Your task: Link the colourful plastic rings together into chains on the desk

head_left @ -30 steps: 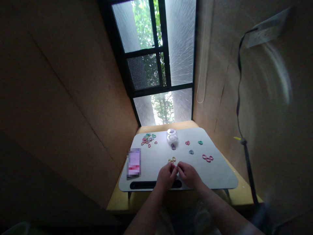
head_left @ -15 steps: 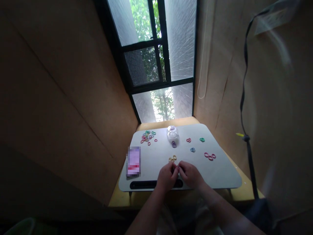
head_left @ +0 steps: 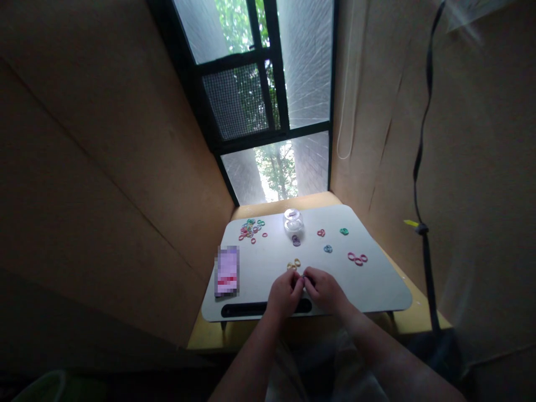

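From here, the yellow rings [head_left: 292, 266] lie on the white board [head_left: 259, 279] just beyond the fingertips, their loose cluster slanting away towards the right (each is round, so none points anywhere). The left hand [head_left: 285, 292] and right hand [head_left: 325, 289] are pinched closed, fingers curled, around a tiny item [head_left: 302, 277] between their tips, too small to identify or read a long axis. Both forearms angle inwards from the near edge, backs of the hands upward.
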A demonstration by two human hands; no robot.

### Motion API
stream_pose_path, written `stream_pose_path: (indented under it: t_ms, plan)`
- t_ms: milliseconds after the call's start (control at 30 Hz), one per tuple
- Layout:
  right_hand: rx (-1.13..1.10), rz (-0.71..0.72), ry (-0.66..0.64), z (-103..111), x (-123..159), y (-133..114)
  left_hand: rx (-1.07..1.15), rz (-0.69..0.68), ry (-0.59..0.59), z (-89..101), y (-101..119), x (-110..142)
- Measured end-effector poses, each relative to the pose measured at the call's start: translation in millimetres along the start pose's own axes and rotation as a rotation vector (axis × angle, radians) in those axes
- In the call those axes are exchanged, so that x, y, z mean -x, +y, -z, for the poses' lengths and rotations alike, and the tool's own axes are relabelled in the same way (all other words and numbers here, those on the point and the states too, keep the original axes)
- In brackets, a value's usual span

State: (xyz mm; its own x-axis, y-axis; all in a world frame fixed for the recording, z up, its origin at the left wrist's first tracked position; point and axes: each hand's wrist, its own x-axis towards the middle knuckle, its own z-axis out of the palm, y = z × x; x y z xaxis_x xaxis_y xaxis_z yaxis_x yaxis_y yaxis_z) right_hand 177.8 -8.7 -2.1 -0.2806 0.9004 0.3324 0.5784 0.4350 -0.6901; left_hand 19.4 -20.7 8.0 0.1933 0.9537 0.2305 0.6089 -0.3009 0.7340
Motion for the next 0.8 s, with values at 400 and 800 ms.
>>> stream_pose_path:
  t_ms: [400,800]
  plan:
    - [0.023,0.015,0.031,-2.4,3.3,-1.6,-0.005,-0.003,0.009,-0.1,-0.7,2.1]
    - [-0.037,0.031,-0.002,-5.8,12.5,0.7,-0.033,-0.005,0.034,-2.1,-2.4,5.5]
